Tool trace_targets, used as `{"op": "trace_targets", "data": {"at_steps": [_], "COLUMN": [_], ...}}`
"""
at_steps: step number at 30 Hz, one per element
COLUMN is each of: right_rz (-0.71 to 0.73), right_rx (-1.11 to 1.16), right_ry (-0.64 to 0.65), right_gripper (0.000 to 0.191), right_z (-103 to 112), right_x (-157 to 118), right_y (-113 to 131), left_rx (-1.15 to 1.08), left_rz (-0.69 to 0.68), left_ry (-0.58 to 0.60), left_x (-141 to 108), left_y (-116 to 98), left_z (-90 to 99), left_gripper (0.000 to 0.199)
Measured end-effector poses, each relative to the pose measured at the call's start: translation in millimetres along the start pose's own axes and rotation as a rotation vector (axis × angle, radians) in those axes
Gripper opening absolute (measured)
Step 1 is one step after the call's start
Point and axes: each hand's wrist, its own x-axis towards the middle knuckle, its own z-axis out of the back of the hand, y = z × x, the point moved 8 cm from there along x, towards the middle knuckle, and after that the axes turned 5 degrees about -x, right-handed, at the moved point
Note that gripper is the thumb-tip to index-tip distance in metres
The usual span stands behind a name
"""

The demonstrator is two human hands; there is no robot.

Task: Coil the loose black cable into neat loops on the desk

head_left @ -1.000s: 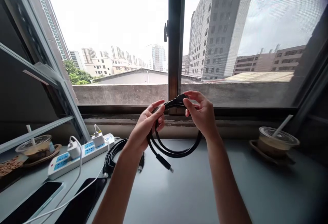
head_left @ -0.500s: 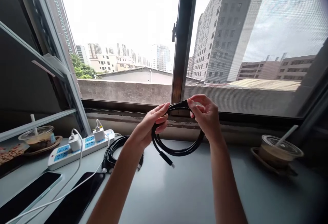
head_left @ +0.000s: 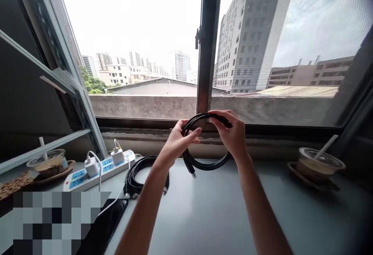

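Note:
A coiled black cable [head_left: 210, 166] hangs upright in the air above the table, held between both hands. My left hand [head_left: 178, 143] grips the left side of the loop, its thumb across the inside and its fingers partly hidden behind. My right hand [head_left: 233, 135] closes on the upper right of the coil, thumb below and fingers over the top. One plug end [head_left: 189, 167] with a pale metal tip dangles at the lower left of the loop. Beyond my left forearm, a second coiled black cable [head_left: 131, 177] lies on the table, partly covered by the arm.
A white power strip [head_left: 100, 171] with chargers and white cords sits at left. Cups with straws stand on holders at left [head_left: 48, 161] and right [head_left: 319, 165]. A black phone [head_left: 116, 214] lies at lower left beside a pixelated patch. The window frame [head_left: 205, 72] rises behind.
The strands now lie closer together, and the dangling plug is drawn in against the loop. My right hand has shifted its hold along the top. The view has moved slightly.

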Motion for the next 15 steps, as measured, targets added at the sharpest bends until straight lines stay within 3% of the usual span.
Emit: {"op": "trace_targets", "data": {"at_steps": [3, 5, 8, 11, 15], "right_rz": [-0.174, -0.282, -0.437, -0.645, -0.906], "right_rx": [-0.072, -0.12, -0.137, -0.135, -0.223], "right_ry": [-0.084, -0.009, 0.204, 0.481, 0.867], "right_gripper": [0.022, 0.02, 0.022, 0.03, 0.017], "right_z": [3.5, -1.1, -11.4, -24.0, -42.2], "right_x": [-4.1, -9.6, -23.4, -47.3, -89.3], "right_y": [-29.6, -49.0, -74.8, -99.4, -126.8], "left_rx": [0.396, 0.498, 0.494, 0.553, 0.686], "left_rz": [0.087, 0.23, 0.404, 0.473, 0.62], "left_ry": [-0.018, 0.061, 0.191, 0.209, 0.256], "left_x": [9.7, 15.2, 18.9, 22.8, 21.8], "left_y": [29.1, 57.2, 90.2, 105.7, 129.8], "left_z": [7.3, 5.6, 0.8, 6.8, 14.1], "left_gripper": [0.024, 0.026, 0.026, 0.023, 0.026]}}
